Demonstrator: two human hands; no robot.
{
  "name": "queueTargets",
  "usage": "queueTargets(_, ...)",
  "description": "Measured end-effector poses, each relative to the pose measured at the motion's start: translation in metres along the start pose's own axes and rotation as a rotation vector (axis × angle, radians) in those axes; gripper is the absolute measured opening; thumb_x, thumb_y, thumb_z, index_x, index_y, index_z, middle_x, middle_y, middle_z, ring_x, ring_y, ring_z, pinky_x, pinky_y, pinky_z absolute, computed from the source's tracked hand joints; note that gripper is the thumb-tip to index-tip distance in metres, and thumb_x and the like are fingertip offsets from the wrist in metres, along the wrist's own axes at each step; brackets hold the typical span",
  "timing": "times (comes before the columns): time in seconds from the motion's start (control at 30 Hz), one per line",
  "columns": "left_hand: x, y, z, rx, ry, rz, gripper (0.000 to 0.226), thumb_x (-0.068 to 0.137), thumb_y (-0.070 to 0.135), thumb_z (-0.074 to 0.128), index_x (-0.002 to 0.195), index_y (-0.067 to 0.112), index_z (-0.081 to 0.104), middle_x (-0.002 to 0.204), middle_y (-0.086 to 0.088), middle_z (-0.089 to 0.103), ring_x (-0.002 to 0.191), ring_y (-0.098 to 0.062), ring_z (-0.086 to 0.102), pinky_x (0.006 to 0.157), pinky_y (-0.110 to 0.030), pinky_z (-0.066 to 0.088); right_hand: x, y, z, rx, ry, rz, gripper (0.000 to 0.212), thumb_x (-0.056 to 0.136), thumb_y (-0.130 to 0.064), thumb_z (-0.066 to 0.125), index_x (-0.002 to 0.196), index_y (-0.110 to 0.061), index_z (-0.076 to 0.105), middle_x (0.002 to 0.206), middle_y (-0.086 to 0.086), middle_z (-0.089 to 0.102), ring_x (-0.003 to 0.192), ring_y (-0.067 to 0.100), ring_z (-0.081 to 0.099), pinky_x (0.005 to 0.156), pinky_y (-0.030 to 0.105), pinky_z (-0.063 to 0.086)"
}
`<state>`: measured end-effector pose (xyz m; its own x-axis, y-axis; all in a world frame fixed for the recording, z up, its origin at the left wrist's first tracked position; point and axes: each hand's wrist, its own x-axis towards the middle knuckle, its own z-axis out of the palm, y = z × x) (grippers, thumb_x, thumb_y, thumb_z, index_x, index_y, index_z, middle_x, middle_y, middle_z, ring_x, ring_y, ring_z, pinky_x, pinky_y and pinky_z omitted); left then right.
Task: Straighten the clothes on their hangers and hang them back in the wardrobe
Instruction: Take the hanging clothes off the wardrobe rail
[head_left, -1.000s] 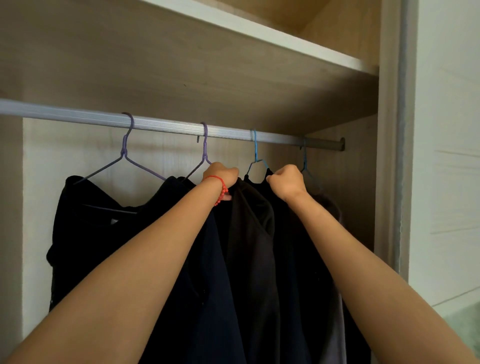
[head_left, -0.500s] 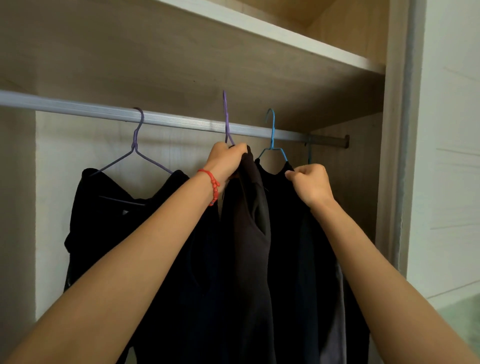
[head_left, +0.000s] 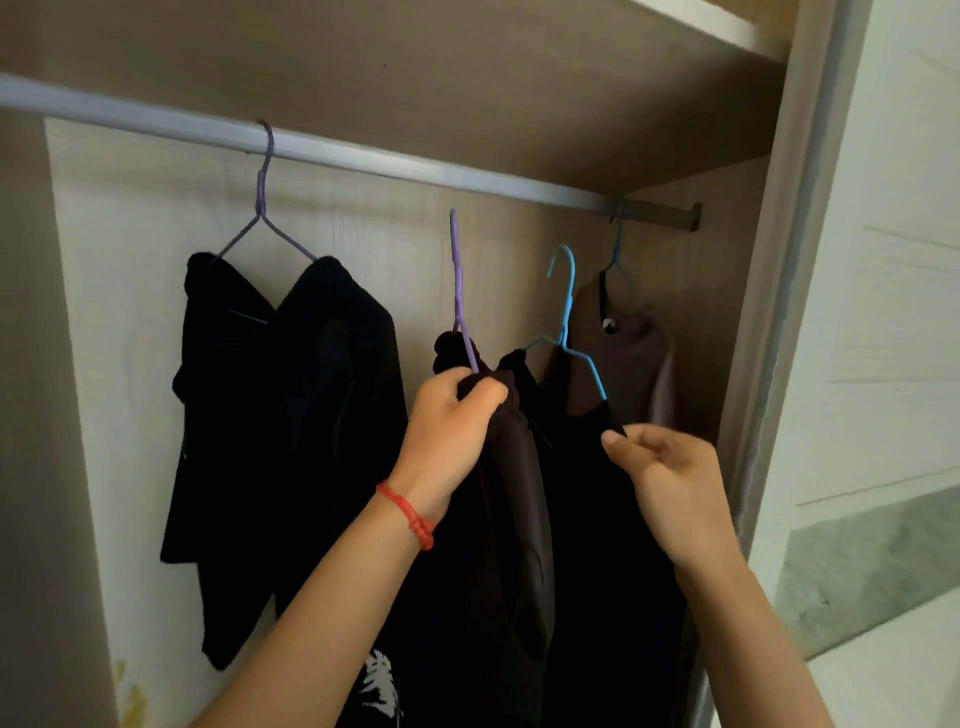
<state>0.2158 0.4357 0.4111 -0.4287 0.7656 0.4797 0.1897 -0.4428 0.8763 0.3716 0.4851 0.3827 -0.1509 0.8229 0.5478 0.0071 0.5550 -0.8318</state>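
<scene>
The purple hanger (head_left: 459, 291) and blue hanger (head_left: 567, 312) are held below the rail (head_left: 363, 153), off it, probably for straightening; the left hand (head_left: 448, 431) is closed on dark cloth at the purple hanger's neck; the right hand (head_left: 670, 483) pinches the dark garment (head_left: 587, 545).

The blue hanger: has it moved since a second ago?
Yes. The blue hanger has come off the rail and now sits below it, lifted down with its dark garment.

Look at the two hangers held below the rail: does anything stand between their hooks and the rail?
Nothing visible does. The purple hanger in the left hand and the blue hanger above the right hand have bare wall between their hooks and the rail; that stretch of rail is free.
</scene>
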Motion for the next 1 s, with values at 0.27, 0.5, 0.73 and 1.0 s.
queueTargets(0.27, -0.085, -0.083, -0.018, -0.015, -0.010, -0.180, 0.016, 0.086, 0.006, 0.052, 0.085, -0.009, 0.058, 0.072, -0.013, 0.054, 0.067, -0.020, 0.054, 0.055, -0.019, 0.042, -0.095, 0.044, 0.004, 0.073, -0.076, 0.165, 0.033, 0.088, -0.008, 0.057, 0.056, -0.005, 0.055, 0.040, -0.003, 0.041, 0.036, 0.006, 0.034, 0.038, 0.014, 0.029)
queueTargets(0.5, -0.126, -0.143, -0.064, -0.007, 0.080, -0.328, 0.014, 0.086, 0.002, 0.051, 0.075, 0.000, 0.059, 0.068, -0.008, 0.056, 0.061, -0.009, 0.056, 0.053, -0.014, 0.043, -0.137, 0.081, 0.030, 0.094, -0.102, 0.292, 0.025, 0.088, -0.008, 0.058, 0.067, 0.005, 0.058, 0.049, 0.003, 0.045, 0.048, 0.014, 0.037, 0.046, 0.021, 0.030)
queueTargets(0.73, -0.155, -0.165, -0.083, -0.043, 0.211, -0.365, 0.006, 0.072, 0.016, 0.058, 0.070, 0.011, 0.058, 0.055, 0.009, 0.058, 0.056, -0.002, 0.055, 0.051, -0.010, 0.043, -0.143, 0.112, 0.040, 0.169, -0.287, 0.377, 0.019, 0.089, -0.006, 0.055, 0.074, -0.003, 0.066, 0.048, 0.004, 0.048, 0.047, 0.015, 0.039, 0.046, 0.021, 0.031)
queueTargets(1.0, -0.178, -0.188, -0.060, -0.019, 0.469, -0.369, 0.018, 0.088, -0.008, 0.044, 0.082, 0.001, 0.058, 0.067, -0.010, 0.055, 0.058, -0.012, 0.054, 0.052, -0.012, 0.041, -0.105, 0.159, 0.032, 0.313, -0.687, 0.432, 0.022, 0.089, -0.005, 0.052, 0.072, -0.006, 0.065, 0.043, -0.005, 0.046, 0.040, 0.007, 0.037, 0.044, 0.022, 0.029)
